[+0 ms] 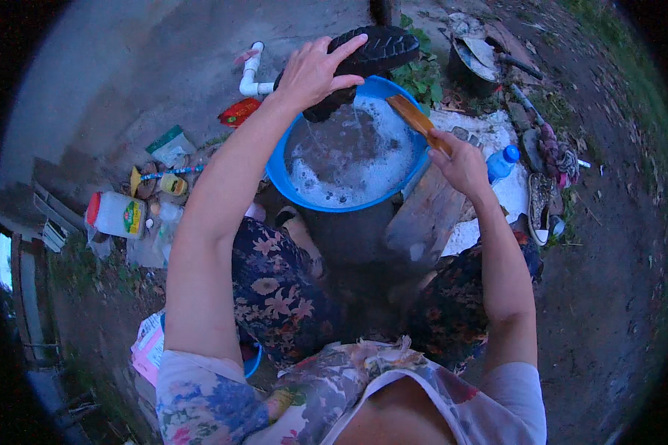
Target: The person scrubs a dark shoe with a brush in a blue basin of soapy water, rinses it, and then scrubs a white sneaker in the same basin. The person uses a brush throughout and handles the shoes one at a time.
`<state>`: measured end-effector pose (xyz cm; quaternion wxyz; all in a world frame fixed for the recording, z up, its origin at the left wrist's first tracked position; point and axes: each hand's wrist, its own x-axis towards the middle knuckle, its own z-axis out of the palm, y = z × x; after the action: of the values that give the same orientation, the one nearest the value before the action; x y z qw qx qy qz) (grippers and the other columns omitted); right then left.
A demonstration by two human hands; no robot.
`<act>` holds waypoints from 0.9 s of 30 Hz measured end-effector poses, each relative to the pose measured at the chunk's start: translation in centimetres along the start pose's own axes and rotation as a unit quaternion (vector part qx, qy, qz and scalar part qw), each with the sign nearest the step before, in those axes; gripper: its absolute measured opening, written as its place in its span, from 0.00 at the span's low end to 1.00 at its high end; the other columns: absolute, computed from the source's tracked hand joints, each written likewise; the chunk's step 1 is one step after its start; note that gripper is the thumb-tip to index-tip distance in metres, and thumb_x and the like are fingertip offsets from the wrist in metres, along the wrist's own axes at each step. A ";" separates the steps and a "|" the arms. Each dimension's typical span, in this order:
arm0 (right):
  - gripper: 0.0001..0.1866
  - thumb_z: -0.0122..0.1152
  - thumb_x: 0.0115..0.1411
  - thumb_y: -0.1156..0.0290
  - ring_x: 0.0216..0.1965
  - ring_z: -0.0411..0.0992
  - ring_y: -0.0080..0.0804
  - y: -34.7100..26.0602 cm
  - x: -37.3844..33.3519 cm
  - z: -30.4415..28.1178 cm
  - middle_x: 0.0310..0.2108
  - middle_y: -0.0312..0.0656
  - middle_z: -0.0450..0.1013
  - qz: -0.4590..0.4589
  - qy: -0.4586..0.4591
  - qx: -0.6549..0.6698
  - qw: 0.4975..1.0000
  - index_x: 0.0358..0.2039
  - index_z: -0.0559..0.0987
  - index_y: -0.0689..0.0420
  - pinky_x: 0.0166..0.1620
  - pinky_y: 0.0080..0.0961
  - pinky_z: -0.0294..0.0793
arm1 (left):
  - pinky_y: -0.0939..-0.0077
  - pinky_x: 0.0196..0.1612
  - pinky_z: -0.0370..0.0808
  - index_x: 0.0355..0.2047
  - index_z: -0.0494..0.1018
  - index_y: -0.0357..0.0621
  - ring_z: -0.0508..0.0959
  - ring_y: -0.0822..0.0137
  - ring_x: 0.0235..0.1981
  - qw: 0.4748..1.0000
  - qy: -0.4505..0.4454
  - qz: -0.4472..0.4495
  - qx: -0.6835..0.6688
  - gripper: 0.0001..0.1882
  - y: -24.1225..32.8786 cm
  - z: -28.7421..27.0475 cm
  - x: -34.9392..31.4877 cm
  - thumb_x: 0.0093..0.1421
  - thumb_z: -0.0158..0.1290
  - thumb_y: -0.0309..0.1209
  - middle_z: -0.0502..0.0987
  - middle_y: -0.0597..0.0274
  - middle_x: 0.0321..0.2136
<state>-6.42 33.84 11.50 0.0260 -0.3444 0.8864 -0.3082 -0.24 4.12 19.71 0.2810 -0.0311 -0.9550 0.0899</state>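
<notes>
My left hand (313, 73) grips a black shoe (378, 50), its treaded sole partly turned up, over the far rim of a blue basin (280, 174). The fingers wrap over the shoe, and their far side is hidden. Cloudy, foamy water (345, 152) fills the basin. In my right hand (459, 159) is a flat wooden brush (410, 116), held by its near end above the basin's right rim. Its bristles do not show. Brush and shoe are apart.
Right of the basin lie a wooden board (427, 211), a blue bottle (502, 163) and a patterned canvas shoe (539, 208). A dark bucket (473, 70) stands at the far right. To the left are a red-lidded plastic jar (117, 214), a red packet (239, 112) and a white pipe (251, 70).
</notes>
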 end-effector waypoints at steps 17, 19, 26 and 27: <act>0.22 0.56 0.57 0.69 0.42 0.71 0.29 4.2 -1.4 0.7 0.41 0.44 0.73 0.062 -0.060 0.205 0.975 0.52 0.70 0.59 0.46 0.24 0.68 | 0.63 0.51 0.68 0.56 0.58 0.35 0.70 0.55 0.50 0.482 0.266 -0.604 -0.577 0.38 -17.2 -9.1 -20.6 0.58 0.45 0.56 0.69 0.52 0.49; 0.21 0.55 0.58 0.70 0.33 0.70 0.24 4.0 -1.6 0.6 0.34 0.39 0.73 0.108 -0.075 0.212 0.968 0.53 0.70 0.59 0.36 0.21 0.69 | 0.62 0.51 0.69 0.55 0.60 0.36 0.71 0.55 0.49 0.390 0.305 -0.708 -0.503 0.37 -18.1 -6.6 -24.8 0.59 0.43 0.57 0.69 0.52 0.49; 0.22 0.50 0.60 0.68 0.12 0.53 0.13 0.5 -1.7 -0.8 0.13 0.26 0.57 0.237 -0.033 0.306 0.922 0.56 0.67 0.53 0.14 0.14 0.51 | 0.51 0.54 0.64 0.54 0.62 0.42 0.67 0.53 0.52 0.294 0.314 -0.713 -0.553 0.32 -22.7 6.7 -35.6 0.59 0.43 0.54 0.67 0.51 0.50; 0.23 0.49 0.60 0.68 0.11 0.52 0.13 0.4 -1.9 -1.5 0.14 0.26 0.57 0.232 0.002 0.314 0.921 0.57 0.65 0.51 0.14 0.13 0.51 | 0.52 0.55 0.62 0.55 0.61 0.46 0.64 0.51 0.53 0.307 0.215 -0.756 -0.537 0.32 -20.5 6.1 -33.5 0.58 0.44 0.55 0.65 0.49 0.52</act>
<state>-5.59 36.11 12.19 0.2017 -0.1030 0.7993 -0.5565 24.41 -20.68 0.73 0.3431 0.5422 -0.3041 -0.7042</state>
